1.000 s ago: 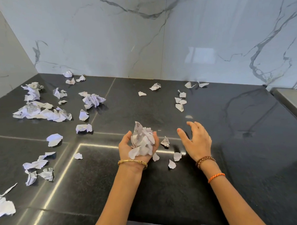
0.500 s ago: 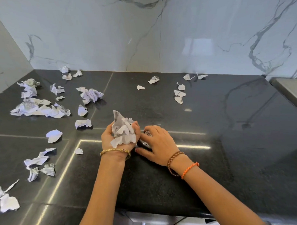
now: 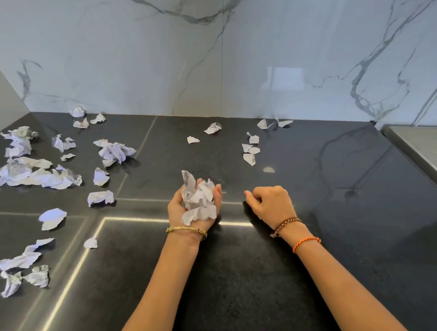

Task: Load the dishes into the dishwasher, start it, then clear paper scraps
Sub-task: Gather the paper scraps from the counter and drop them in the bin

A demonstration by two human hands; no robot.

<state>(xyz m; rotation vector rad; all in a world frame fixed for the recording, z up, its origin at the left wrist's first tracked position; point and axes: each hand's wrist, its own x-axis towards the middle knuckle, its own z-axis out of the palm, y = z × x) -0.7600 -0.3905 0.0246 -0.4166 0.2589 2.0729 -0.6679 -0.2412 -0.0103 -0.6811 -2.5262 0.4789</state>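
My left hand (image 3: 177, 212) lies palm up just above the black counter (image 3: 340, 235) and grips a wad of crumpled paper scraps (image 3: 199, 201). My right hand (image 3: 271, 203) is palm down on the counter a short way to its right, fingers curled under. A sliver of white paper shows beneath its heel. Loose torn scraps lie across the counter: a big heap at the far left (image 3: 32, 173), a crumpled clump (image 3: 115, 152), several small bits at the back (image 3: 250, 150). No dishwasher or dishes are in view.
A marble wall (image 3: 233, 64) closes the back and left of the counter. A grey metal edge (image 3: 424, 146) borders the counter at the right. More scraps lie near the front left (image 3: 21, 261).
My right hand swept in against the left hand, then drew back to the right with fingers curled. The small scraps that lay between the hands no longer show on the counter.
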